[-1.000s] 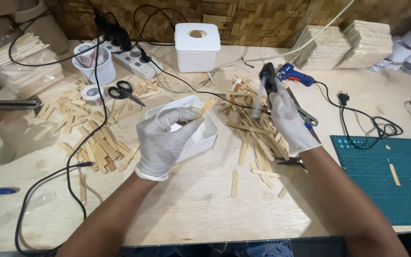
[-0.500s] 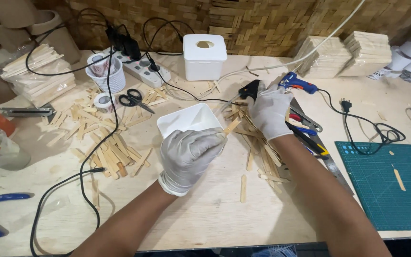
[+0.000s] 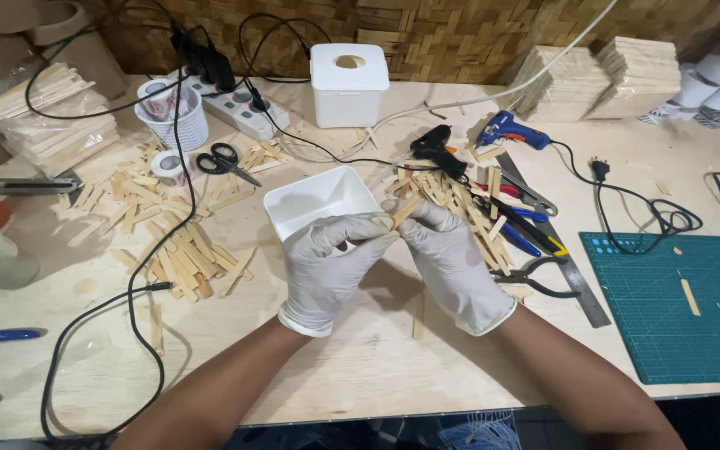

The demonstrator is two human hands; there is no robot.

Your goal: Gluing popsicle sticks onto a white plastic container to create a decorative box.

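Both gloved hands meet at the centre of the bench: the left hand and the right hand have their fingers drawn together, pinching a thin wooden stick that pokes up toward 1 o'clock between the fingertips. How much of the stick lies inside the gloves cannot be told, since the fingers cover its lower end. A white tray sits just behind the hands at 11 o'clock; the left knuckles hide its near rim, and whether they touch it is unclear. At 2 o'clock from the hands lies a heap of sticks, with a black glue gun at its far edge and a blue glue gun farther off toward 1 o'clock. Pliers lie at 3 o'clock, partly under the heap. A green mat lies beyond them, cut off by the right edge. At 9 o'clock lies a second scatter of sticks, crossed by a black cable. Scissors rest at 10 o'clock, and a white box stands at 12 o'clock.
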